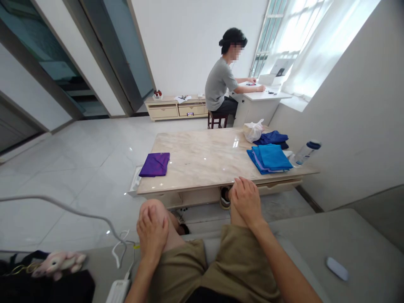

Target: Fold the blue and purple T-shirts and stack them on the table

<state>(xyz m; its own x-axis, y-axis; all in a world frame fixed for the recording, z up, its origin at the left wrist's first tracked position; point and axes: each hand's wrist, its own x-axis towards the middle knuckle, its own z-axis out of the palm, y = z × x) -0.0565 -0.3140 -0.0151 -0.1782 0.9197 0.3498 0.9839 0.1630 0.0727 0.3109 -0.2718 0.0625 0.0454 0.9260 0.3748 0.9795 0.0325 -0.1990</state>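
The left hand [153, 231] rests palm down on the left knee [160, 204], its fingers loosely spread rather than clenched. The right hand [248, 202] lies over the right knee [235, 215] in the same relaxed way, fingers closer together – the space under each palm is hidden, so what might lie there is hard to tell. Ahead of both knees stands a marble-topped table [202, 158], with the right fingertips near its front edge. A folded purple cloth [155, 164] lies flat at the table's left end. Toward the right end sits a stack of folded bright blue cloth [274, 157], with darker blue cloth [272, 137] and a knotted white plastic bag [253, 132] just behind it. A clear bottle [304, 155] with a dark blue lid stands beside the stack, on its right. On the grey sofa [315, 231], a small white oval object [337, 268] lies to the right, while a pink plush toy [59, 261] lies to the left – well apart from the left hand. Beyond the table, another person [217, 82] sits on a stool [217, 115], forearms on a white desk [261, 96]
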